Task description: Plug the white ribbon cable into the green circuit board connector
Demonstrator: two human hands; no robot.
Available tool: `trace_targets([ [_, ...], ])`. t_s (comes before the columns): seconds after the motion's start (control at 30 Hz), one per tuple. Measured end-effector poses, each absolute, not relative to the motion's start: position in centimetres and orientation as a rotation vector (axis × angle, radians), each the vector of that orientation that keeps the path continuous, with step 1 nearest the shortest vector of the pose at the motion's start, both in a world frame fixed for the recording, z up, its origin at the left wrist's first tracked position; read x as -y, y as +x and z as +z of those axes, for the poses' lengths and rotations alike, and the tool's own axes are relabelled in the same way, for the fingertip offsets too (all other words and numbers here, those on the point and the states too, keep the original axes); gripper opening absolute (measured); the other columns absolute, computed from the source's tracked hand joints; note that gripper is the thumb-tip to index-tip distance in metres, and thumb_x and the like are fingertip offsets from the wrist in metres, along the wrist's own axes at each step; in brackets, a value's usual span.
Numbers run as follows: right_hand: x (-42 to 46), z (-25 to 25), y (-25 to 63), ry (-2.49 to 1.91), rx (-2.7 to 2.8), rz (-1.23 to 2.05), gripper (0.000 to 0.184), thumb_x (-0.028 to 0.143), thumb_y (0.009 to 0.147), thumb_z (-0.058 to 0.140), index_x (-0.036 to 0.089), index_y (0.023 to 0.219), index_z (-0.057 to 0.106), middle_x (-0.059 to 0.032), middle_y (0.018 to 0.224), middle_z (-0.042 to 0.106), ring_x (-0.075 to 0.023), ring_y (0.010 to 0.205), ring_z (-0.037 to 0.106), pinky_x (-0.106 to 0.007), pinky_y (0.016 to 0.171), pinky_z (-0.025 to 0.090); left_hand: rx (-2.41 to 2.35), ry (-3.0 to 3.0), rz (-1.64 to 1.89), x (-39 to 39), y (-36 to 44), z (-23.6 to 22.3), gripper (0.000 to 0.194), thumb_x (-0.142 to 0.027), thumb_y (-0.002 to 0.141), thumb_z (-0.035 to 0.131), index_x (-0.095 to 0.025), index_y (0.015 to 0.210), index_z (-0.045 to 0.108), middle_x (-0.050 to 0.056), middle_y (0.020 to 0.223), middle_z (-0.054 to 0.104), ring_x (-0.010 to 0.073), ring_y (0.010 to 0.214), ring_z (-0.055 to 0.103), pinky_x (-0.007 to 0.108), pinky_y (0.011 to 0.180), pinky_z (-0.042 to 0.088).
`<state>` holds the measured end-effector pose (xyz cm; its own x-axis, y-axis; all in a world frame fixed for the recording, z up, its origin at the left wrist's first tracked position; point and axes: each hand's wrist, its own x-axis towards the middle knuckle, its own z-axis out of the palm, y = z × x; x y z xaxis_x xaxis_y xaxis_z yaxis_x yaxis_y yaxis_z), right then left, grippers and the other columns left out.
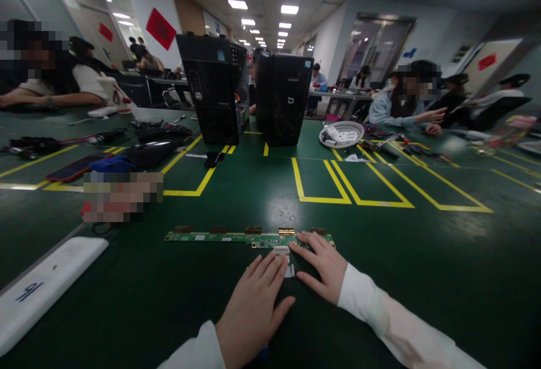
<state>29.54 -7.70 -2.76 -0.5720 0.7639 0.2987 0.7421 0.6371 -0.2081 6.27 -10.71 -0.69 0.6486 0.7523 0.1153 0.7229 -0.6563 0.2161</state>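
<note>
A long, narrow green circuit board (228, 238) with copper-coloured tabs along its far edge lies flat on the green table. From its near edge comes a short white flat ribbon cable (289, 271). My left hand (257, 304) is flat with fingers stretched forward, the fingertips resting on the cable near the board. Over the right part of the board, my right hand (323, 265) has its fingers spread, the fingertips touching the board by a copper tab. A small blue bit shows under my left wrist and is mostly hidden.
Two black computer towers (285, 101) stand at the back. A white basket (341, 134) holds pale parts. To the left are a white long case (46, 290), a blue cloth-like item (112, 162) and dark cables. Yellow tape marks rectangles. Other people sit around.
</note>
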Motion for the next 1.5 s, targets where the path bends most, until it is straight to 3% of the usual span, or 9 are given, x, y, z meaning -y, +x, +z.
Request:
trace_targets([
  [0.87,7.2,-2.6,30.1,-1.17,2.556,0.107,0.054,0.041,0.09,0.051,0.019,0.14,0.049,-0.0161,0.14,0.046,-0.0296,0.135,0.036,-0.054,0.11,0.034,-1.188,2.699,0.299,10.1,6.1,0.6,0.048,-0.037,0.096,0.042,-0.017,0.14,0.045,0.007,0.144,0.051,0.0234,0.133,0.046,0.047,0.111,0.037],
  [1.33,7.5,-2.2,29.9,-1.19,2.553,0.137,0.054,0.04,0.09,0.051,0.018,0.139,0.049,-0.0165,0.139,0.046,-0.0302,0.135,0.035,-0.054,0.11,0.033,-1.267,2.641,0.282,11.4,7.3,-0.2,0.064,-0.046,0.089,0.053,-0.008,0.14,0.043,0.018,0.144,0.049,0.0302,0.131,0.047,0.045,0.107,0.043],
  [1.5,7.7,-1.9,29.8,-1.182,2.542,0.127,0.053,0.037,0.089,0.05,0.017,0.138,0.05,-0.0157,0.139,0.047,-0.0299,0.134,0.035,-0.054,0.11,0.034,-1.286,2.632,0.285,11.7,7.7,-0.7,0.069,-0.052,0.089,0.05,-0.006,0.14,0.042,0.02,0.145,0.046,0.0327,0.132,0.046,0.047,0.106,0.045],
])
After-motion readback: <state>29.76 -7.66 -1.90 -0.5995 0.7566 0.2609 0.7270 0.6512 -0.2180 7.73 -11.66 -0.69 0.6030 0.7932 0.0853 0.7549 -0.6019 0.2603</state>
